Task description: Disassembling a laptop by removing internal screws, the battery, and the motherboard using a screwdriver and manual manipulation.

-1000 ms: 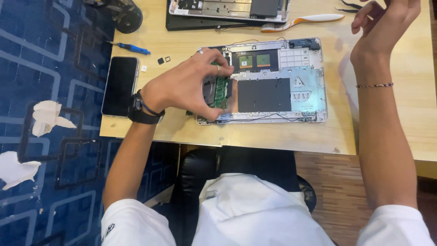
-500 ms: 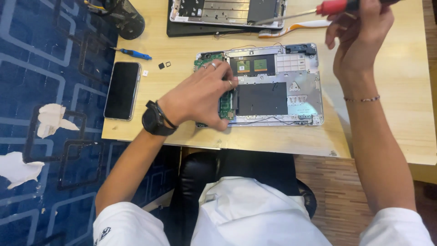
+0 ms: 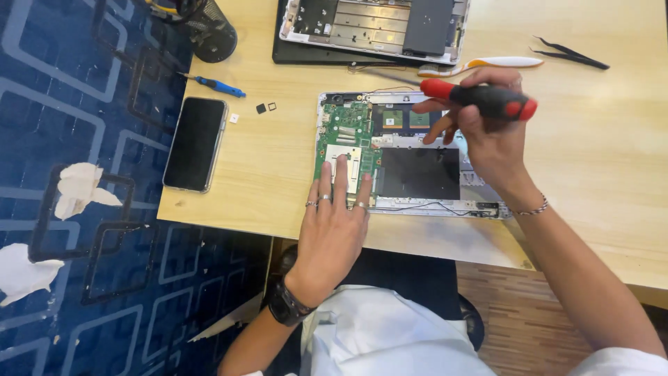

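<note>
Opened laptop base [image 3: 417, 157] sits near the desk [image 3: 278, 174] front edge, green board w/ thin fragile bits so prob best held by the stiff silver rim, left hand [image 3: 334, 223] flat on it gripping nothing, right hand [image 3: 487, 136] clenched round a red/black screwdriver [image 3: 480, 99], 1 glossy phone [image 3: 196, 143] off left.

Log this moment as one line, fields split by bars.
left hand: fingers flat on green circuit board of opened laptop | right hand: holds red screwdriver above laptop | phone: left on table
</note>
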